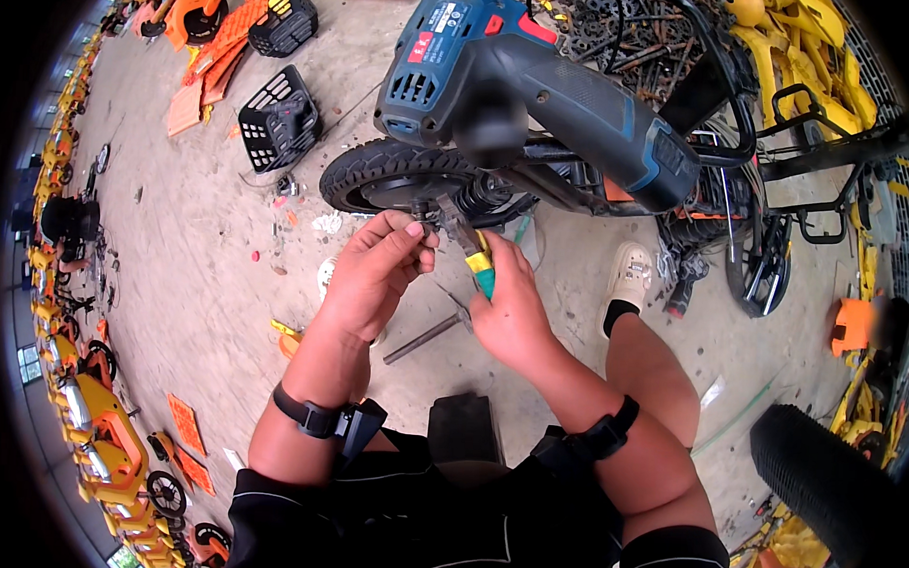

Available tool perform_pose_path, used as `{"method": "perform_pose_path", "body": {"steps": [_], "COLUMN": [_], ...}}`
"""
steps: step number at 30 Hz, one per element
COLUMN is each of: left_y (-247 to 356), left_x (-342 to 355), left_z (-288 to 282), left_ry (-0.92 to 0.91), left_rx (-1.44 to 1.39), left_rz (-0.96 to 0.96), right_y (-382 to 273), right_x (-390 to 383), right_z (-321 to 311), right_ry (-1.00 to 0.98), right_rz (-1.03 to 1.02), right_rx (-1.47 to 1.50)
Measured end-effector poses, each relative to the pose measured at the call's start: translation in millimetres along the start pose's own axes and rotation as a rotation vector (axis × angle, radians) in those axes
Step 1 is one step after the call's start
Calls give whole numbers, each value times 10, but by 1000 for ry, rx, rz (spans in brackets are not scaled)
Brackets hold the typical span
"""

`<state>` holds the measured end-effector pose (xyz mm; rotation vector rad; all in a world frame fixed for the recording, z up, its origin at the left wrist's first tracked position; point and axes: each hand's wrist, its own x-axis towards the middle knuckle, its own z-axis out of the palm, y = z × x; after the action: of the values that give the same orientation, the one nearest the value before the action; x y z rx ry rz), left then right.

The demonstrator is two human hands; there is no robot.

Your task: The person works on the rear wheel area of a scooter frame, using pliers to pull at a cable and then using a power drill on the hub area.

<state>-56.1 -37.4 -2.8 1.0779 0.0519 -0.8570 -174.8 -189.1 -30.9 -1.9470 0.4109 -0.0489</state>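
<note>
My right hand (515,308) is closed around the yellow and green handle of pliers (481,269). Their dark jaws point up and left toward the hub of a black-tyred wheel (348,176). Just left of the jaws, my left hand (377,266) has thumb and fingertips pinched together beside the hub. A small dark piece shows at those fingertips, too small and partly hidden to name. Above both hands, a blue and black cordless power tool (541,87) lies across the frame by the wheel and covers part of it.
Between my feet, a metal bar tool (422,340) lies on the concrete floor. Black plastic baskets (270,127) and orange panels stand ahead left. A heap of metal parts (633,50) and yellow panels (818,56) are ahead right. Another power tool (686,282) lies beyond my right shoe.
</note>
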Motion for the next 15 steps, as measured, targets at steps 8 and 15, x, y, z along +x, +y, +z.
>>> {"method": "perform_pose_path", "body": {"steps": [8,15], "left_y": [31,45], "left_x": [4,3], "left_z": [31,6], "left_ry": [12,31], "left_rx": [-29,18], "left_rz": [-11,-37], "right_y": [-83,-117], "right_x": [5,17], "right_z": [9,3], "right_ry": [27,42], "right_rz": [-50,-90], "right_rx": [-53,-103]}}
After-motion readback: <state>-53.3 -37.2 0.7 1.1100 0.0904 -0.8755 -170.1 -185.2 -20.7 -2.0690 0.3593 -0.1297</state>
